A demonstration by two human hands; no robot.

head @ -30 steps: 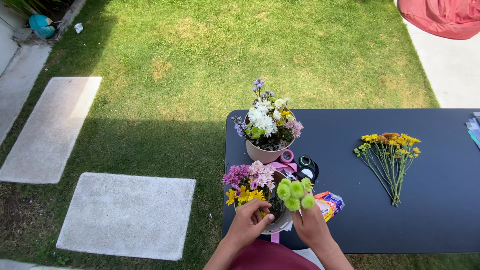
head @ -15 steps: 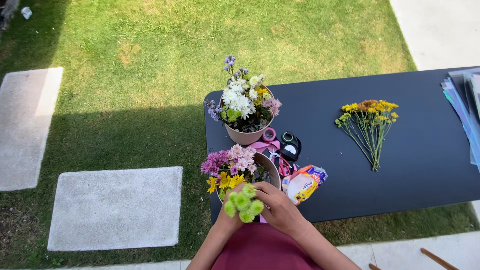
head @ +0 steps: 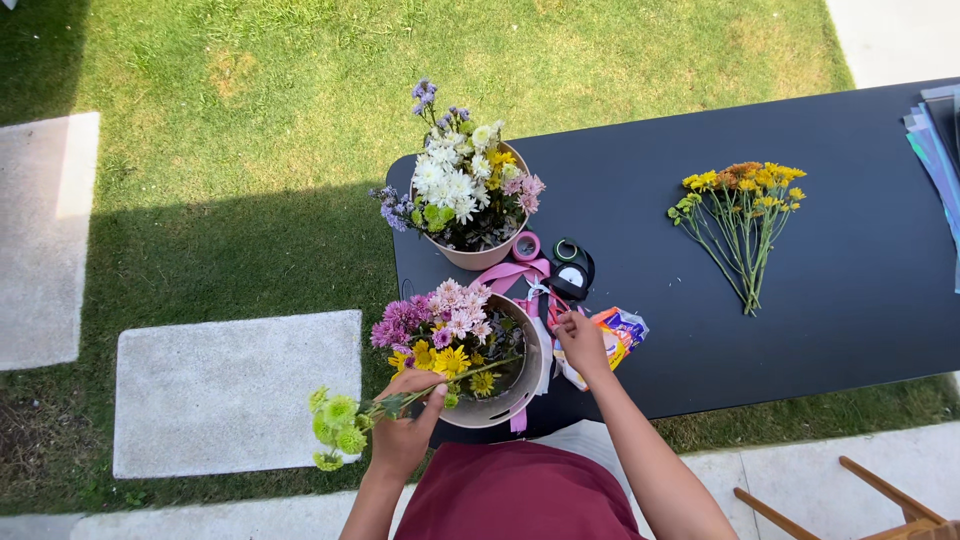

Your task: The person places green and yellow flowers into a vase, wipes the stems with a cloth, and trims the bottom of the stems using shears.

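Beside near pot (head: 520, 385), left hand (head: 402, 432) grip closed round green flowers (head: 335, 428)

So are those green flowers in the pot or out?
Out: the left hand holds the green flowers sideways, their heads beyond the near pot.

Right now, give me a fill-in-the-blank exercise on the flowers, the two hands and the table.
1. The left hand holds a stem of ____ button flowers out past the table edge.
2. The right hand reaches toward the pink ____ beside the near pot.
3. A loose bunch of ____ flowers lies flat on the black table.
4. The far pot holds mostly ____ blooms.

Missing words: green; ribbon; yellow; white
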